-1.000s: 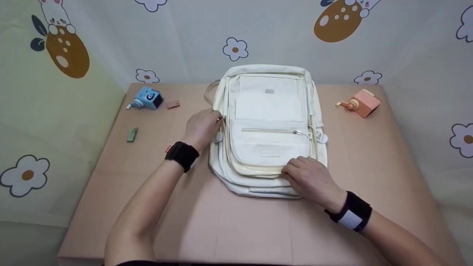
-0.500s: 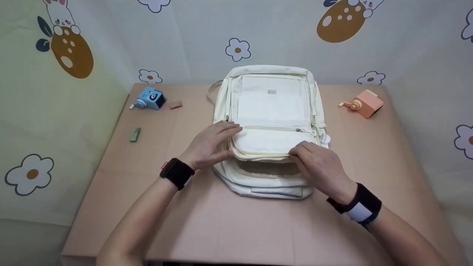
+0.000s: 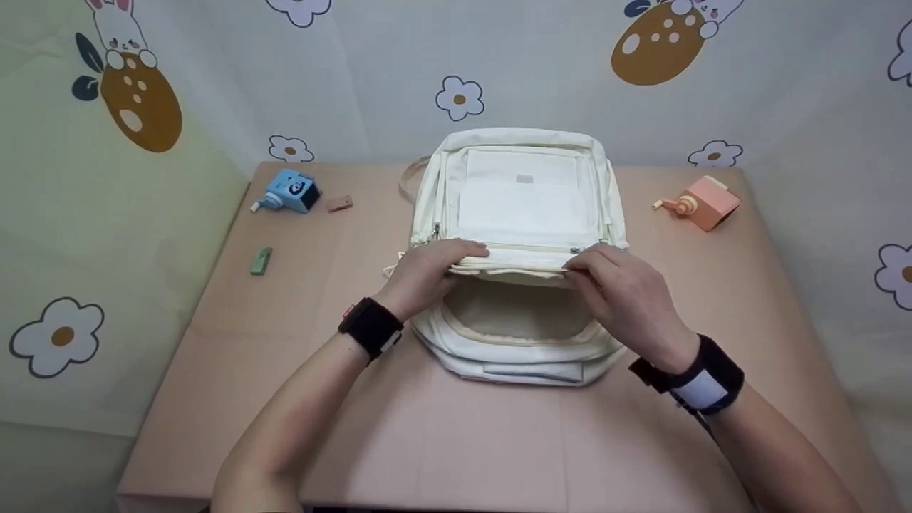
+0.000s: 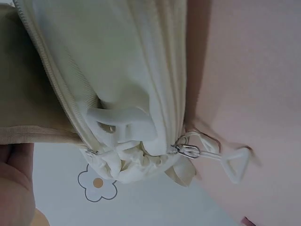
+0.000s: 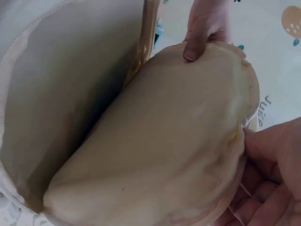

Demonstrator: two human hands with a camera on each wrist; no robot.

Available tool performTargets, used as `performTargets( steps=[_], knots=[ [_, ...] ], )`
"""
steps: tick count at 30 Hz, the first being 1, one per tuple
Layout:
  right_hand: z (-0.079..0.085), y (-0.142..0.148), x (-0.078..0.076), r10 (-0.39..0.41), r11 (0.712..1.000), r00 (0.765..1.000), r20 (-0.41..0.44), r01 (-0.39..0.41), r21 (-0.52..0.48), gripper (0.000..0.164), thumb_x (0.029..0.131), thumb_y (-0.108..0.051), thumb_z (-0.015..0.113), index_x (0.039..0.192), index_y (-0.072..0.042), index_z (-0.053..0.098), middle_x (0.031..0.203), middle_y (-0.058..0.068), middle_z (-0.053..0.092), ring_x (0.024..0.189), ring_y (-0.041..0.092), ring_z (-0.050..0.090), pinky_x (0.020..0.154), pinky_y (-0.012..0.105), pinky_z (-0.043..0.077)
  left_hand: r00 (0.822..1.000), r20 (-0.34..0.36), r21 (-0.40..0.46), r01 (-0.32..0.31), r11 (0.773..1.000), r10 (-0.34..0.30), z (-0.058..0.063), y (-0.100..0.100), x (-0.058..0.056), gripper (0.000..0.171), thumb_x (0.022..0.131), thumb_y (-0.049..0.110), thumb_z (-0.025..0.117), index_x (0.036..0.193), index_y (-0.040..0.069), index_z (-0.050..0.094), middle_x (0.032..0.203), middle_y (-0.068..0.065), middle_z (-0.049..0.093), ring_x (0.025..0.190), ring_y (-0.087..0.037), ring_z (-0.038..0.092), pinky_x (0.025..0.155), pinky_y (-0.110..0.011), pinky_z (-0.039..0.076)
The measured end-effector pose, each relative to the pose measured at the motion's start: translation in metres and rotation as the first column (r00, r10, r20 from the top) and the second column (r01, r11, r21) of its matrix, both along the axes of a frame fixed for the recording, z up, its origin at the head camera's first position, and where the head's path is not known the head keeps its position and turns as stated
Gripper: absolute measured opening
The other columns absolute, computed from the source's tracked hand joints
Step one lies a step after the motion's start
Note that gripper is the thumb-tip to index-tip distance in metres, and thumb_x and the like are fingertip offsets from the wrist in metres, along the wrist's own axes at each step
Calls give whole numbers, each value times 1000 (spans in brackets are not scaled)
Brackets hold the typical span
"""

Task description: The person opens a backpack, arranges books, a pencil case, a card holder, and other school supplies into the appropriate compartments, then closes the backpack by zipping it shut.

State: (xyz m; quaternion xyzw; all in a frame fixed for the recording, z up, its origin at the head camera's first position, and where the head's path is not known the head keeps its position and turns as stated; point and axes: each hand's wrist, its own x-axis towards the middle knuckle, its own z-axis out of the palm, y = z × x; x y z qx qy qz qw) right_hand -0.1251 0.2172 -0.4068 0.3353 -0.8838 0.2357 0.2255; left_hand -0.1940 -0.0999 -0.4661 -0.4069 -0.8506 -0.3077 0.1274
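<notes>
The right hand [image 3: 634, 303] pinches, and the left hand [image 3: 431, 278] grips, the upturned front flap [image 3: 520, 257] of a cream backpack [image 3: 524, 203] on the table [image 3: 442, 442], its compartment [image 3: 527, 310] gaping below. The table's near edge lies well apart; the backpack's top overlaps the far edge from the head view. Leftward sit a blue cranked box [image 3: 296, 189], pink block [image 3: 340, 204] and green block [image 3: 261, 261]; rightward, an orange cranked box [image 3: 711, 203].

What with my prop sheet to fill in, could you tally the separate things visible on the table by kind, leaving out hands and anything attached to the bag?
Backpacks: 1 (white backpack)
Carton-shaped gadgets: 2 (blue gadget, orange gadget)
Small blocks: 2 (pink block, green block)
Total: 5
</notes>
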Motion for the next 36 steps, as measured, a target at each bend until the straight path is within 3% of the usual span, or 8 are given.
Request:
performTargets(
  steps=[5,9,14,18,21,28,34,36],
  knots=[
    [-3,22,-14,37,994,994,106,-26,-105,47,89,-24,82,129,-8,64,123,5,68,117,22,60,97,44,47,987,125,59,-111,992,103,8,4,-3,32,93,2,72,122,16,71,121,3,72,118,-15,65,101,-32,49],
    [-14,41,-28,42,985,975,216,-4,-171,70,82,-17,88,144,-10,55,141,5,59,133,26,51,109,45,40,965,206,94,-187,978,165,16,5,-8,24,96,4,69,117,13,71,117,1,73,114,-16,66,98,-36,50],
    [-37,54,-50,34,956,907,419,93,-279,65,85,4,79,144,-11,57,144,7,58,138,26,48,114,47,37,948,256,161,-236,958,191,24,8,-17,13,101,15,66,111,11,73,112,0,74,109,-15,67,97,-34,50],
    [-49,56,-70,9,899,813,583,249,-361,51,91,-16,80,139,-11,63,139,8,63,132,25,53,112,52,39,937,309,250,-244,937,162,31,12,-24,18,101,19,66,116,11,73,117,0,73,112,-12,65,100,-32,48],
    [-52,54,-81,-16,861,766,643,337,-381,53,92,-33,79,137,-7,64,136,12,65,127,25,57,109,50,42,918,366,306,-272,912,151,37,15,-30,22,100,24,69,118,12,74,120,1,72,113,-11,64,100,-30,48],
    [-46,43,-101,-71,813,747,661,427,-396,56,93,-45,74,132,-5,65,126,12,67,113,20,59,100,34,45,851,520,433,-340,835,77,41,17,-44,30,96,28,74,119,9,72,119,-2,71,110,-14,64,100,-32,48],
    [-42,42,-117,-88,795,723,685,465,-388,55,91,-48,75,127,-7,69,123,11,69,109,18,61,93,29,46,770,638,361,-316,877,15,34,7,-49,50,92,37,78,133,12,63,125,-1,68,117,-13,62,104,-31,45],
    [-40,43,-121,-73,800,710,700,461,-384,55,91,-49,75,127,-7,68,122,11,69,109,18,62,93,29,47,759,650,317,-306,898,29,30,3,-52,52,91,41,78,132,12,63,124,0,68,116,-13,62,103,-31,46]
  ],
)
